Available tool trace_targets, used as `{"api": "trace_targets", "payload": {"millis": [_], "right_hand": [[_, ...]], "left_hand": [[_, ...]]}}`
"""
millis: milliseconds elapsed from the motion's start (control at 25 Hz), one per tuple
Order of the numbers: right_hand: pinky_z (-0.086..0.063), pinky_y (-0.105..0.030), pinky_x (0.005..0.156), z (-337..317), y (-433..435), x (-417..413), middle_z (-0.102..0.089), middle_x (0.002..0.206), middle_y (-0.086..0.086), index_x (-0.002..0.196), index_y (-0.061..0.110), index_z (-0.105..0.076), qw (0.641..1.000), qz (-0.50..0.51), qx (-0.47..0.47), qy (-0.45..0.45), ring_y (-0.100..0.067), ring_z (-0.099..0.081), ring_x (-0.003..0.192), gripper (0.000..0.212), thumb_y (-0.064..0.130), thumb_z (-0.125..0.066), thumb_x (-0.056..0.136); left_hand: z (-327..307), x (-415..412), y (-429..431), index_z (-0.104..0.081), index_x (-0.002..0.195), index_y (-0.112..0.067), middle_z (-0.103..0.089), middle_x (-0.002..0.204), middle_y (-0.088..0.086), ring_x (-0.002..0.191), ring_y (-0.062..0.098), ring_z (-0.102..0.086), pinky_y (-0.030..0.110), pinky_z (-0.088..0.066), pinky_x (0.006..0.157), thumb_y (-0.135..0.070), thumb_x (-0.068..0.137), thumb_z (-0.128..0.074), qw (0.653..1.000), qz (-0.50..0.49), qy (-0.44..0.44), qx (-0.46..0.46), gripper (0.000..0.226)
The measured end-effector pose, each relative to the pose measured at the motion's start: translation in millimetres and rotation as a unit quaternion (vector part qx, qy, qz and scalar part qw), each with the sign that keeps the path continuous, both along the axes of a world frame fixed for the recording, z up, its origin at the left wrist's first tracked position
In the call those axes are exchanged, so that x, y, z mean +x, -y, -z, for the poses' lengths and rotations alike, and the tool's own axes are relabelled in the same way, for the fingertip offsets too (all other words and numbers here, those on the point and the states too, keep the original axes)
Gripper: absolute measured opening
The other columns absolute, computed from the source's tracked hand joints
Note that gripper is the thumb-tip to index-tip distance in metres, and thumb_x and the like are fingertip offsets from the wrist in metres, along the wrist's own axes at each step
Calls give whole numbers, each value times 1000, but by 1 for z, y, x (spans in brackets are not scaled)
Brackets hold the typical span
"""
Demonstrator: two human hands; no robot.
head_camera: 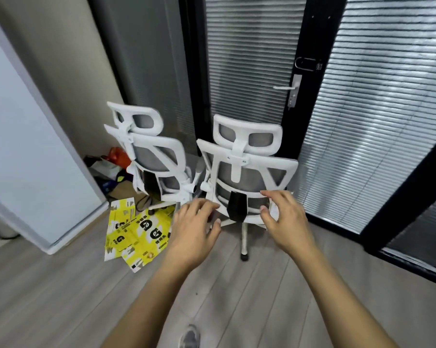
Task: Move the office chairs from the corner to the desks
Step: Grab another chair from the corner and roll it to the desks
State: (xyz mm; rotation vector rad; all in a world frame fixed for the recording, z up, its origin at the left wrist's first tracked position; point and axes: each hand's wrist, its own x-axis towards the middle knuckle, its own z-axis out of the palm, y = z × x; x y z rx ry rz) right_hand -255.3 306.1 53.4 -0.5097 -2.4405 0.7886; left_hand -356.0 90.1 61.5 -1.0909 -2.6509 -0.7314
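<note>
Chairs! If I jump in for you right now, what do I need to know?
Left hand: open, at the near chair's lower back, no grip yet.
Right hand: open, same place on the other side.
Far chair: to its left, in the corner, by yellow papers on the floor.
Done: nothing, both chairs are in the corner.
Left: roll each to a desk; no desk is in view.

Two office chairs (pixel 238 169); two hands (pixel 194 232); one door handle (pixel 284 87); one shoe (pixel 190 337).
</note>
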Motion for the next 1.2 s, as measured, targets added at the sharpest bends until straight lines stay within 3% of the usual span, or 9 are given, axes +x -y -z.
{"api": "trace_targets", "payload": {"millis": [280,440,600,720,920,1080,1200], "right_hand": [[-45,-44,100,25,-75,-167,-60,123,4,128,23,-62,994,110,-6,14,-20,-58,114,36,28,-64,93],[-43,-47,101,46,-123,-222,-62,125,-2,128,21,-62,982,180,-3,61,-25,-57,116,37,29,-64,92],[-43,-45,98,83,-185,-270,-64,122,-4,126,22,-61,968,200,9,155,-30,-57,116,44,45,-65,89],[-43,-46,98,108,-202,-282,-66,116,-2,122,23,-63,960,192,57,195,-30,-57,110,55,62,-63,83],[-50,-39,87,118,-194,-276,-60,104,8,112,26,-63,963,216,57,151,-20,-52,101,59,73,-63,77],[-48,-37,89,123,-144,-263,-60,100,14,110,29,-64,953,262,39,145,-15,-51,97,57,75,-62,76],[-46,-33,92,125,-84,-248,-60,100,14,109,31,-65,936,319,34,148,-15,-51,97,55,75,-63,76]], "left_hand": [[19,-218,-92,-55,123,-31,-54,125,-8,114,20,-47,33,-32,96,-40,95,-47,995,93,17,-19,30],[38,-303,-150,-54,129,-32,-55,124,-4,110,27,-51,45,-42,95,-49,93,-36,990,128,38,-53,43],[72,-370,-199,-50,136,-33,-54,133,2,121,30,-49,47,-42,100,-53,93,-31,986,130,49,-89,51],[99,-403,-218,-56,128,-33,-58,124,3,116,32,-53,48,-44,98,-50,91,-41,984,139,12,-112,43],[128,-424,-222,-63,119,-32,-58,110,2,105,30,-53,53,-39,103,-51,92,-51,985,164,-16,-57,36],[136,-430,-201,-65,119,-30,-57,112,5,109,30,-51,58,-28,112,-51,93,-49,973,226,-32,-39,37],[137,-434,-181,-66,121,-30,-57,110,6,109,31,-51,59,-31,109,-51,94,-48,953,300,-29,-37,38]]}}
